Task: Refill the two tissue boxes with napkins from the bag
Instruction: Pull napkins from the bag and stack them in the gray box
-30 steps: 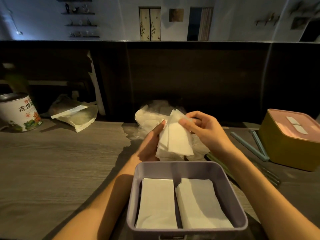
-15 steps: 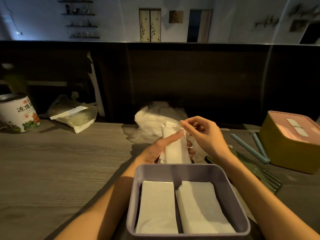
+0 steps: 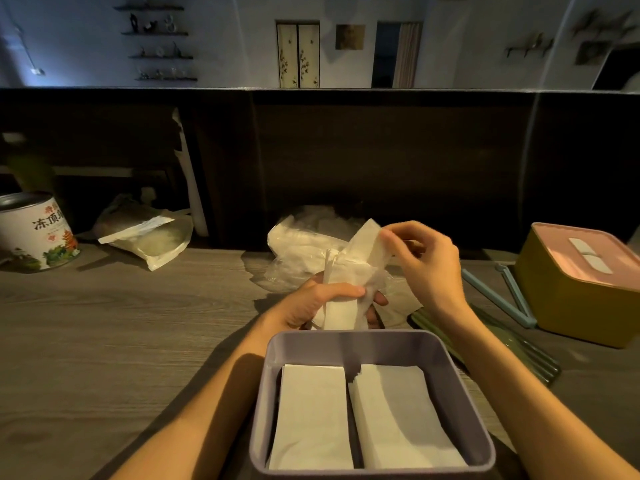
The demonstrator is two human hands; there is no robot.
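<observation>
Wooden table [image 3: 104, 341] underneath everything, dim and long. Nearest on it, the open purple box [image 3: 474, 403], the landmark here: two stacks of white napkins [image 3: 391, 414] lying side by side inside, lid off, room still left above them by the look of it. Right of the purple box and well apart, the yellow box [image 3: 568, 299] with its pink lid on, two slips showing at the slot, so probably already refilled. Behind the purple box, the crumpled clear bag [image 3: 298, 247] of napkins. Far left of the purple box, a printed tin [image 3: 34, 233] and a second plastic pouch [image 3: 149, 233].

Just behind the purple box's far wall, left hand [image 3: 311, 303] with fingers curled round a small napkin bundle [image 3: 343, 303]. Right hand [image 3: 426, 261] above and right of it, thumb and forefinger pinching the bundle's top sheet [image 3: 367, 244]. Half a second back, that pinch sat low against the bundle; now raised, with the sheet peeled up and away. Likely meaning: sorting or separating sheets before laying the bundle in, so the purple box not yet finished.
</observation>
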